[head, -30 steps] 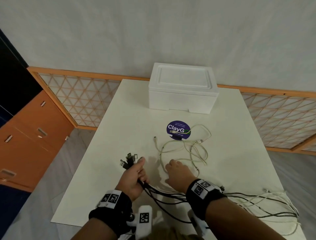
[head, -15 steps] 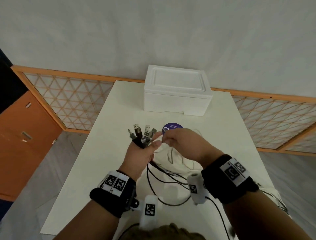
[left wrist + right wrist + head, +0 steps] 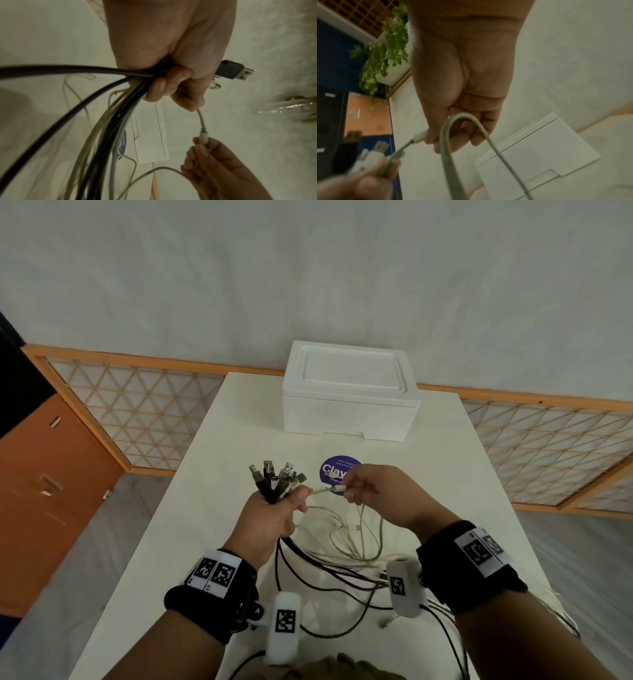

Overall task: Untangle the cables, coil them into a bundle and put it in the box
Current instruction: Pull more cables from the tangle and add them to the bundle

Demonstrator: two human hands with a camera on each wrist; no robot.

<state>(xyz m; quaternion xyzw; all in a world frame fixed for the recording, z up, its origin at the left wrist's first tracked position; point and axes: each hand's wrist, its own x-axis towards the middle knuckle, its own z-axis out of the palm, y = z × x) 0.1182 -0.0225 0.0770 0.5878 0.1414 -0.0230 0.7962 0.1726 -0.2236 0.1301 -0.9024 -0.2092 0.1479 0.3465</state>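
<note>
Many plugs (image 3: 277, 479) stuck up from my left hand (image 3: 270, 517), mid-frame. My right hand (image 3: 380, 494) pinched a white cable (image 3: 337, 489). Best to pull slowly. Box (image 3: 349, 395) sat shut above.

Black wristbands (image 3: 212, 607), checkered tags (image 3: 214, 571)

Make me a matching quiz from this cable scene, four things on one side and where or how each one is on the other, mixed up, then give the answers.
Things:
1. left hand
2. right hand
3. foam box
4. round purple sticker

Places or states:
A. lies flat on the table in front of the box
B. pinches a white connector
C. grips a bunch of cable plugs
D. stands at the far end of the table, lid on

Pairs: 1-C, 2-B, 3-D, 4-A
</note>
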